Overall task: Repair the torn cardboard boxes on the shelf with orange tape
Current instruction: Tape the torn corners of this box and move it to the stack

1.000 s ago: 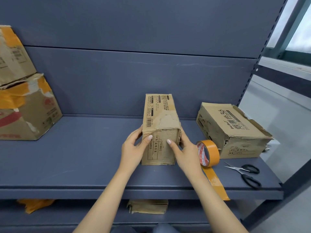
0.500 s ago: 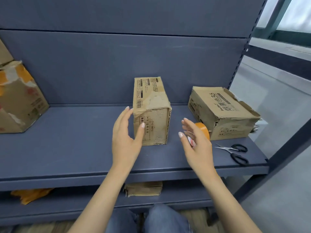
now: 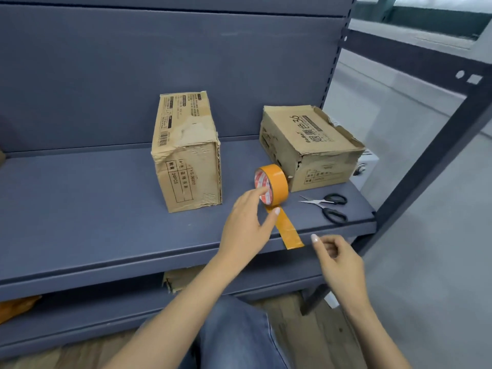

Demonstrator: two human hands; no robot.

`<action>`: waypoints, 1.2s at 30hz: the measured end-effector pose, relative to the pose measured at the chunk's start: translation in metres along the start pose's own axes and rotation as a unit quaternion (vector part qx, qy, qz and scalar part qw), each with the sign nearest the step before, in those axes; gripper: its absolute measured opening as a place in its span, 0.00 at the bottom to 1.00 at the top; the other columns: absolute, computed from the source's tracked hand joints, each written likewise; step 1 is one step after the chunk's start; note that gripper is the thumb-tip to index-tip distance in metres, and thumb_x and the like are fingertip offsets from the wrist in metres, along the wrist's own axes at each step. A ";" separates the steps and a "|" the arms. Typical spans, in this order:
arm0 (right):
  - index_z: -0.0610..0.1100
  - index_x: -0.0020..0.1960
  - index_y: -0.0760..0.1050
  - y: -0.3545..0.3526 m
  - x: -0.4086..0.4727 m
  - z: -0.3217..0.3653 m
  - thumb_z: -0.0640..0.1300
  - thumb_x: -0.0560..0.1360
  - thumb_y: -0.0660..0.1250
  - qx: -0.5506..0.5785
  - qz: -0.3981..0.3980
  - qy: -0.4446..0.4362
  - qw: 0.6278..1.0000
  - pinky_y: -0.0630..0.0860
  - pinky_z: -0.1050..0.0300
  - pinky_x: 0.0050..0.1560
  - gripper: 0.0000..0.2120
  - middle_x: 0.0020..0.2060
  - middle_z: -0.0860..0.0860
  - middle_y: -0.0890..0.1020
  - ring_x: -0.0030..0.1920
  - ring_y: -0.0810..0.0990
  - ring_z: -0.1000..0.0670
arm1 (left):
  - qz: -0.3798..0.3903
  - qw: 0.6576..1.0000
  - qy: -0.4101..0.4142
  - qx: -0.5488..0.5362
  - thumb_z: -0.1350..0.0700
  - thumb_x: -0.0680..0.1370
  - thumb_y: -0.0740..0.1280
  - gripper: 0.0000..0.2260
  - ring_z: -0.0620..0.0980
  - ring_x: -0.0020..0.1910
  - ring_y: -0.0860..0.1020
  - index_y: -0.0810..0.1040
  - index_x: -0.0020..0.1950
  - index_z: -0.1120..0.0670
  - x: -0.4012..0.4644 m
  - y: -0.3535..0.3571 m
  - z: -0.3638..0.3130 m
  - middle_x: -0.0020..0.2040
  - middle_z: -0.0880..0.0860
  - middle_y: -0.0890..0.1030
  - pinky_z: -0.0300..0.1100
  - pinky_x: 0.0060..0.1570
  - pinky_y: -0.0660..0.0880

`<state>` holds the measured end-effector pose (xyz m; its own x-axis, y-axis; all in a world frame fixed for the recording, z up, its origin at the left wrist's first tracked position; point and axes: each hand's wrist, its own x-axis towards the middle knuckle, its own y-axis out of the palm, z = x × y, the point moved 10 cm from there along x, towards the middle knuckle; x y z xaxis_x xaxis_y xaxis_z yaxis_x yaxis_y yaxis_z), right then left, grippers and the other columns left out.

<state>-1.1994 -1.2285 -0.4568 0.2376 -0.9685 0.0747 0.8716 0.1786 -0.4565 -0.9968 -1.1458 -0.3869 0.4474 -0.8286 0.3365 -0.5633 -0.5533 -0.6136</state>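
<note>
1. A person seated before a blue-grey metal shelf (image 3: 80,209) reaches for a roll of orange tape (image 3: 274,183), which stands on edge at about 3 o'clock from the tall cardboard box (image 3: 186,155) and just in front of the second box.
2. The left hand (image 3: 247,227) has its fingertips on the roll's printed side and its thumb on the loose tape strip (image 3: 288,230); the fingers are fairly straight, and whether they actually pinch the roll cannot be told.
3. The right hand (image 3: 338,257), blurred, hovers at 5 o'clock from the roll, fingers loosely curled and holding nothing, its forefinger near the strip's free end at the shelf's front lip.
4. The tall box stands upright at centre, its top layer torn and peeled.
5. A lower, wider box (image 3: 311,145) with a ragged top edge sits at 3 o'clock from it.
6. Black-handled scissors (image 3: 328,207) lie in front of that box, near the shelf's right end.
</note>
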 end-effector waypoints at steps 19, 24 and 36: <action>0.40 0.39 0.81 0.057 0.014 -0.018 0.49 0.78 0.68 0.084 0.123 0.105 0.983 0.76 0.66 0.35 0.14 0.30 0.50 0.83 0.32 0.80 0.55 | 0.035 0.991 -0.109 -0.069 0.51 0.78 0.68 0.16 0.45 0.30 0.65 0.74 0.38 0.63 0.046 0.043 0.037 0.30 0.52 0.71 0.36 0.30 0.61; 0.41 0.37 0.79 0.054 0.012 -0.013 0.46 0.78 0.67 0.090 0.116 0.080 0.986 0.75 0.62 0.37 0.13 0.31 0.50 0.83 0.33 0.79 0.56 | 0.057 0.991 -0.105 -0.063 0.49 0.78 0.66 0.17 0.52 0.35 0.71 0.79 0.47 0.64 0.051 0.043 0.039 0.41 0.63 0.80 0.42 0.37 0.67; 0.40 0.31 0.74 -0.003 -0.014 0.069 0.37 0.77 0.67 0.232 0.072 -0.067 0.968 0.67 0.67 0.33 0.15 0.25 0.51 0.77 0.28 0.71 0.58 | 0.051 0.994 -0.094 -0.030 0.52 0.79 0.66 0.14 0.56 0.40 0.76 0.80 0.48 0.63 0.068 0.042 0.040 0.44 0.60 0.82 0.47 0.42 0.72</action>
<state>-1.1755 -1.2032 -0.3957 0.3980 -0.9020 0.1674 0.9164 0.3995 -0.0256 -0.9628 -1.2223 -0.4184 0.5046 -0.8532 0.1323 -0.6507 -0.4765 -0.5912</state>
